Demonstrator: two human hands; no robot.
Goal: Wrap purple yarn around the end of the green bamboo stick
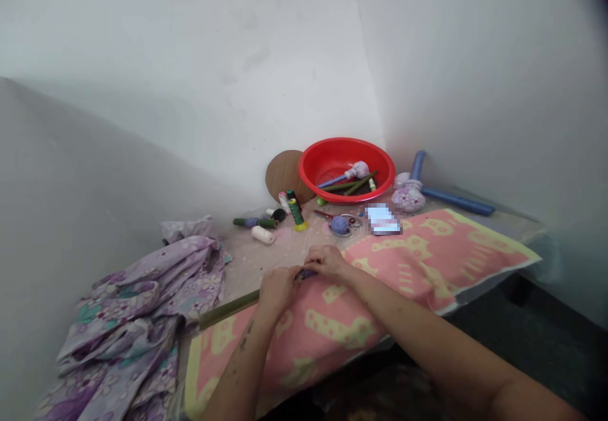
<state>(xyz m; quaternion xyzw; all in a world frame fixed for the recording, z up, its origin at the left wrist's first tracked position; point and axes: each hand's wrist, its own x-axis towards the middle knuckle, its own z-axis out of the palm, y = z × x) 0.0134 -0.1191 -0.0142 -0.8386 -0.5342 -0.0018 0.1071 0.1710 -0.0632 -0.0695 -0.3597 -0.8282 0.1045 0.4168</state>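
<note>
Pale walls [285,60] meet in a corner behind the bench [242,256], whose near side lies under a pink-and-yellow patterned cloth [342,339]. To the left, a rumpled heap of purple floral fabric [137,320] spreads along the edge. At the far side stands a red basin [342,198], holding a stick with a padded head [361,169] and several green sticks [339,187]. Right of it, blue-wrapped rods [458,201] lie with floral padded balls [408,199]. A round cardboard disc [280,177] leans partly behind the basin's left side. Over the cloth's far edge, the person's left grip [278,287] is closed round a green bamboo stick [230,309], which slants from the near left up to the hands, its left end at the cloth's edge. The right grip [325,263] is just beside it, fingers bent together by a bit of blue material [308,273]; I cannot tell whether they pinch it. Farther back lie a blurred-out rectangle [382,219], a pair of scissors [351,219], a short bamboo piece with a blue wrap [268,223], an upright green thread cone [296,212], a white spool [263,235] and a ball of blue yarn [339,224].
</note>
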